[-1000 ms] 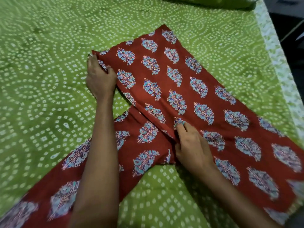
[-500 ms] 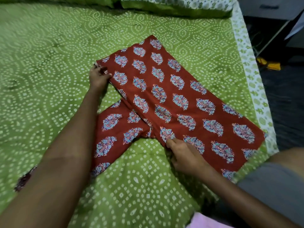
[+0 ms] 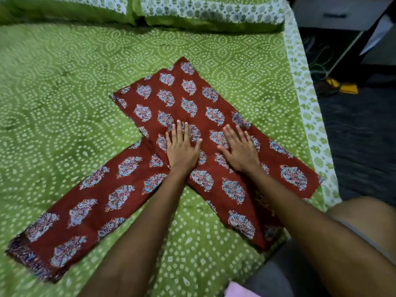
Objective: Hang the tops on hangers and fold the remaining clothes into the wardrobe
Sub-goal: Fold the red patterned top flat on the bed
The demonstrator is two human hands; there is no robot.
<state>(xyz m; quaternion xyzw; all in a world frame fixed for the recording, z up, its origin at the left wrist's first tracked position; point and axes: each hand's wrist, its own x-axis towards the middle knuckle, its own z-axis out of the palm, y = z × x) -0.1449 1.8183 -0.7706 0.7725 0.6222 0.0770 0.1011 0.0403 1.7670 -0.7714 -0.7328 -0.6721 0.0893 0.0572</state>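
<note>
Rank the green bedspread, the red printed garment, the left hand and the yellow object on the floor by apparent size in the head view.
1. green bedspread
2. red printed garment
3. left hand
4. yellow object, though it lies farther away

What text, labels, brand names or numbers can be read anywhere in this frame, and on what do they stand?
None can be read.
Red printed garment: only repeated blue motifs, no tag or label showing.
Green bedsheet: white dot pattern and a leaf-print border, no lettering.
White sheet leaning beside the bed at upper right: too small and blurred to tell if it bears writing.
Left hand and right hand lie flat on the garment, hiding no visible label.
</note>
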